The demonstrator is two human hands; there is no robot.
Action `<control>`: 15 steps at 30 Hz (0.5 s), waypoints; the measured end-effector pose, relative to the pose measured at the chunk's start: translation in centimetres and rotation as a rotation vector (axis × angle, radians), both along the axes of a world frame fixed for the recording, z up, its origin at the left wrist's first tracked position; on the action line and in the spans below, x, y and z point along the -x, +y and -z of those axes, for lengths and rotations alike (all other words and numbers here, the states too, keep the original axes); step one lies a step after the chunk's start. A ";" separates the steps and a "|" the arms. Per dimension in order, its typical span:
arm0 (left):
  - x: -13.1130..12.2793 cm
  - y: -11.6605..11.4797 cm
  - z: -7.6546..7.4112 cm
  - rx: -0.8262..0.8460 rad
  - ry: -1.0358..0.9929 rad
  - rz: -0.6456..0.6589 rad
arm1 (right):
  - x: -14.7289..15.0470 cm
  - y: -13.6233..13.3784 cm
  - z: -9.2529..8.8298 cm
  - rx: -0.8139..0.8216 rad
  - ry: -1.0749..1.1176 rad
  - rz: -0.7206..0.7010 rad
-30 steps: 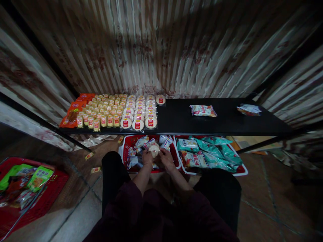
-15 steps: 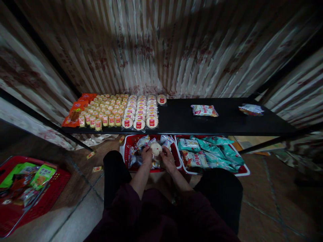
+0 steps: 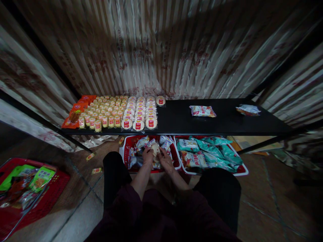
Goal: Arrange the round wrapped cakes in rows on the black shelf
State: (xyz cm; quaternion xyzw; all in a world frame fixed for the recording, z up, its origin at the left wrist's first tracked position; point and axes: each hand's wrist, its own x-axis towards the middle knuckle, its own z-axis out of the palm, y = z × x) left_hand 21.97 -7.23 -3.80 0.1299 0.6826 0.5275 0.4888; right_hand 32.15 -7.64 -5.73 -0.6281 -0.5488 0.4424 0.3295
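Observation:
Between my two hands is a round, pale wrapped cracker (image 3: 155, 149), held over a red basket (image 3: 127, 151). My left hand (image 3: 148, 156) grips its left side, and my right hand (image 3: 165, 159) has hold of the right side. Beneath them the basket holds several striped snack bags (image 3: 143, 142). On the black shelf (image 3: 174, 117) just beyond, similar round wrapped crackers (image 3: 138, 125) stand in rows. Left of those are rows of small yellow wrapped snacks (image 3: 98, 125).
Orange packets (image 3: 75, 112) lie at the shelf's left end; a striped bag (image 3: 202, 111) and another packet (image 3: 248, 110) lie farther right. A second basket (image 3: 244, 170) holds green bags. Another red basket (image 3: 54, 188) stands left on the tiled floor, near small dropped packets (image 3: 96, 170).
The cracker between my hands has tilted and shows less of its face. My right hand has shifted slightly inward and the view has moved a little.

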 end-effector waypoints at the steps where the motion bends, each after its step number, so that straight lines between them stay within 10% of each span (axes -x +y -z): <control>1: 0.0 0.0 -0.1 -0.003 -0.005 0.001 | 0.1 0.0 0.0 -0.005 0.003 -0.006; 15: -0.6 -1.0 -1.4 -0.026 -0.237 0.103 | -0.1 -0.3 -0.7 0.052 0.267 -0.002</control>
